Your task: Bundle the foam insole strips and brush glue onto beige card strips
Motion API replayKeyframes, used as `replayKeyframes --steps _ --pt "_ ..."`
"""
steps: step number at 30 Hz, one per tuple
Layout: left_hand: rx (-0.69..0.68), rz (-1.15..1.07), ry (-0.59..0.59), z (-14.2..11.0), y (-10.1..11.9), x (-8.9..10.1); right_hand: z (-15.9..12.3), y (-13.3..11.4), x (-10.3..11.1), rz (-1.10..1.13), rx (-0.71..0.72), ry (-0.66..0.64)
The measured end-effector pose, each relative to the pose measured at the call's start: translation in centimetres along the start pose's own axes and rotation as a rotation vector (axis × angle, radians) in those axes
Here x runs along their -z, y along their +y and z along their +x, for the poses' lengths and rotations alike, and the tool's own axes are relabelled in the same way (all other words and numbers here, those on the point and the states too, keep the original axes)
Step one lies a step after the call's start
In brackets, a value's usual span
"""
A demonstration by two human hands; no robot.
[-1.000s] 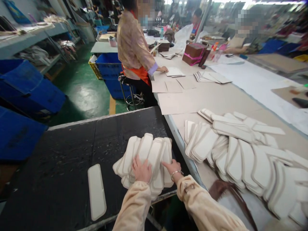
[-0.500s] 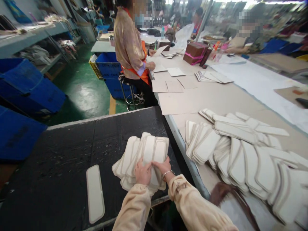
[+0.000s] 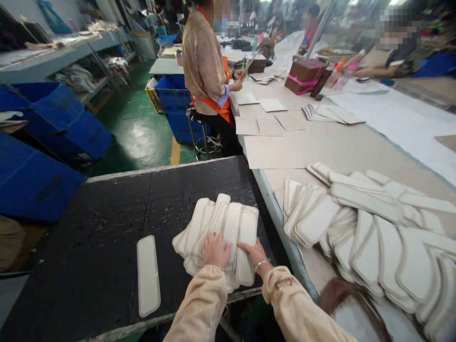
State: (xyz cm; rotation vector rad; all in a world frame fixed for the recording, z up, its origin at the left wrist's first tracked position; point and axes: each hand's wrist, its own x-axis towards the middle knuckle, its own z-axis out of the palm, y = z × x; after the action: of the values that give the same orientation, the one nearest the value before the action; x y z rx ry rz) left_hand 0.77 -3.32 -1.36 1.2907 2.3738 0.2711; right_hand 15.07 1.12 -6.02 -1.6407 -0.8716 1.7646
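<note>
A fanned pile of cream rounded-end panels with darker borders lies on the black work surface. My left hand rests on top of the pile, fingers spread across the panels and thumb out to the side. At the pile's right edge, my right hand grips the outermost panel, thumb on its face; the other fingers are mostly hidden beside or under it. A single panel lies apart to the left on the black surface.
Many similar panels lie in overlapping heaps on the paper-covered table to the right. Brown material sits near its front edge. A co-worker handles sheets farther along. Blue bins stand at left on the green floor.
My hands have moved apart: the left has shifted back from the right thumb and opened over the pile, while the right stays at the outermost panel. The view has turned slightly left.
</note>
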Motion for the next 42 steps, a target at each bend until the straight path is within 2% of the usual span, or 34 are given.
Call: replayKeyframes --steps 7,11,14,17,20,23,25,27,29,31,34,35,37,40,42 --pt "-0.034 -0.104 -0.076 -2.6 1.3 -1.6 -1.1 -0.4 2.0 0.121 -0.069 -0.203" --pt "-0.039 -0.161 -0.093 -2.4 1.4 -1.8 -0.8 -0.7 2.0 0.1 -0.047 -0.179" --pt "-0.028 -0.203 -0.107 -2.2 1.3 -1.6 -0.5 -0.4 2.0 0.07 -0.024 -0.122" --pt "-0.006 -0.24 -0.098 -2.4 1.6 -1.2 -0.5 -0.3 2.3 0.079 -0.051 -0.139" --pt "0.017 -0.301 -0.032 -2.7 2.1 -0.8 -0.8 -0.9 3.1 0.104 -0.082 -0.188" --pt "0.058 -0.497 0.04 -2.6 2.0 -0.2 -1.1 -2.0 4.2 0.112 -0.101 -0.227" --pt "0.092 -0.613 0.021 -2.4 1.5 0.3 -1.3 -2.8 5.1 0.105 -0.115 -0.241" --pt "0.116 -0.694 -0.052 -2.2 0.9 0.8 -1.7 -3.5 5.9 0.096 -0.128 -0.253" --pt "0.144 -0.781 -0.141 -2.2 0.9 1.4 -2.3 -4.1 6.5 0.092 -0.135 -0.272" --pt "0.166 -0.917 -0.283 -2.6 1.7 2.2 -3.2 -4.7 6.6 0.096 -0.133 -0.306" --pt "0.155 -1.275 -0.495 -3.6 3.9 4.0 -4.5 -6.1 5.8 0.115 -0.121 -0.408" --pt "0.15 -1.38 -0.5 -3.9 4.7 4.7 -4.8 -6.8 5.4 0.123 -0.111 -0.459" --pt "0.148 -1.46 -0.401 -4.3 6.1 6.4 -5.3 -8.6 4.5 0.141 -0.079 -0.544" --pt "0.093 -1.365 -0.237 -4.9 7.9 9.5 -6.5 -12.6 3.5 0.183 0.019 -0.623" --pt "0.026 -1.271 -0.159 -5.6 9.3 11.8 -8.0 -16.1 3.3 0.208 0.146 -0.697"
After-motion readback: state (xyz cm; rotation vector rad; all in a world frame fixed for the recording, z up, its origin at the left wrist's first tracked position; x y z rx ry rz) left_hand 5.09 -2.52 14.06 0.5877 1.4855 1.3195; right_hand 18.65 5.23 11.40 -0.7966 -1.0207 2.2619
